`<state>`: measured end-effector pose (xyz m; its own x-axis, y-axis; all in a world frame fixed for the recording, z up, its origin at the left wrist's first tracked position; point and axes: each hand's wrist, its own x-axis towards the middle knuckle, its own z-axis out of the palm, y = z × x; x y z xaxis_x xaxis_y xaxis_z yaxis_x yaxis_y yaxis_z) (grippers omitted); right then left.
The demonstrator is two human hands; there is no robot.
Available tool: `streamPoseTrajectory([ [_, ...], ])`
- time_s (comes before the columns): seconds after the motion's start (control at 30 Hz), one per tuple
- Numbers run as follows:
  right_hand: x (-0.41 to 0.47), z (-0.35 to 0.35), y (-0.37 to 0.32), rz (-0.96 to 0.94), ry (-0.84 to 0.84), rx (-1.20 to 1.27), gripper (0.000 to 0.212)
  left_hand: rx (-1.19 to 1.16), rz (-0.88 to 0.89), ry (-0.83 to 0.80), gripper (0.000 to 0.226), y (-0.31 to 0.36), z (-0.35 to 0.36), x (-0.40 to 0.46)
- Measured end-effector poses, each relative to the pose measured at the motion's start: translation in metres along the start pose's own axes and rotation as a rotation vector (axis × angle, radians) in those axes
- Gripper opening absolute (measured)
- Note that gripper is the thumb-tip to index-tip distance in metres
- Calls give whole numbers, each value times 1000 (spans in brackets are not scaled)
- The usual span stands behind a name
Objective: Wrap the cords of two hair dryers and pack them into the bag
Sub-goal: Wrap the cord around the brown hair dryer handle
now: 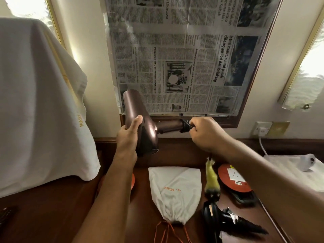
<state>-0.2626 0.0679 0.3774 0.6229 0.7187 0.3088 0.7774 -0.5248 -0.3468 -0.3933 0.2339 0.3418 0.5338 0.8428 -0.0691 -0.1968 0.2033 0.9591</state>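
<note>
A brown hair dryer (140, 120) is held up above the wooden table (52, 207). My left hand (129, 135) grips its barrel. The handle points right, and black cord (185, 126) is wound around its end. My right hand (205, 130) pinches that cord at the handle tip. A white drawstring bag (175, 192) with orange strings lies flat on the table below, its mouth toward me. A black hair dryer (226, 220) lies on the table at the lower right, partly under my right forearm.
A yellow-green furry item (211, 178) and an orange round extension reel (233, 179) lie right of the bag. White cloth (38, 102) drapes over something at left. A newspaper-covered mirror (184, 55) hangs ahead. A wall socket (262, 128) has a white plug in it.
</note>
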Motion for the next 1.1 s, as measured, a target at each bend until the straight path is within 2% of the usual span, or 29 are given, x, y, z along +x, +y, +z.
streamPoseTrajectory([
  [0.1, -14, 27, -1, 73, 95, 248, 13, -64, -60, 19, 46, 0, 0, -2],
  [0.2, -29, 52, -4, 204, 116, 763, 22, -152, -145, -22, 46, -1, -2, -2],
  [0.3, -45, 68, -8, 328, 27, 1245, 34, -192, -161, -91, 54, -1, -2, -6],
  [0.43, -59, 89, -3, 276, -73, 1471, 35, -224, -208, -156, 77, -2, -7, -9],
  [0.5, -58, 97, 3, 240, -94, 1457, 32, -234, -231, -167, 74, -2, -12, -8],
  [0.63, -45, 104, 20, 179, -109, 1260, 31, -264, -256, -218, 64, 0, -18, -9],
  [0.8, -32, 86, 41, 208, -303, 1024, 42, -202, -273, -258, 58, 3, -25, -10],
  [0.87, -27, 73, 46, 220, -348, 958, 38, -162, -263, -287, 52, 6, -28, -10],
  [0.93, -25, 56, 51, 223, -398, 891, 23, -120, -259, -310, 54, 7, -32, -11],
  [1.0, -22, 34, 53, 192, -429, 656, 8, -75, -261, -347, 59, 8, -33, -12],
  [1.1, 6, 5, 53, 82, -413, 284, 14, 3, -227, -388, 44, 11, -32, -12],
])
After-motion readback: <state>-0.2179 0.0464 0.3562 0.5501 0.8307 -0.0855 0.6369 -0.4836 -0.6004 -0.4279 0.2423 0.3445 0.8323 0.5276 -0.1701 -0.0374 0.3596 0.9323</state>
